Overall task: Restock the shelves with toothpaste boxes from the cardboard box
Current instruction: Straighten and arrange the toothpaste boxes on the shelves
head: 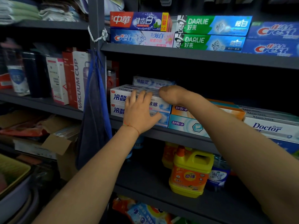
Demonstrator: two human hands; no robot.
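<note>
pressing flat against a stack of white-and-blue toothpaste boxes (120, 98) at the centre of the frame, the person's left hand (140, 111) lies with fingers straight and spread over the front faces of the two front boxes, thumb pointing right along the lower one. the right hand (169, 94) reaches in from the lower right and rests on the top right of the same stack; its fingers are turned away behind the knuckles, so whether it grips a box or only touches it cannot be told. a thin red string (131, 126) circles the left wrist.

the stack sits at the left end of the middle shelf (178, 135), with one more box of the same kind (152, 82) lying higher and farther back. just to the right of it, partly under the right forearm, sit an orange box (181, 109) over a teal box (187, 125), and farther right white doctor boxes (271, 126). on the upper shelf (194, 53), across the top of the frame, stand rows of red-and-blue, crest and green darlie toothpaste boxes (210, 32).

below the middle shelf, at lower centre, stands a yellow detergent jug (191, 173) with an orange label. at the left of the frame a vacuum cup carton (79, 81) stands upright among other cartons, a blue cloth bag (95, 113) hangs from the shelf post, and an open cardboard box (55, 143) sits at the lower left.
</note>
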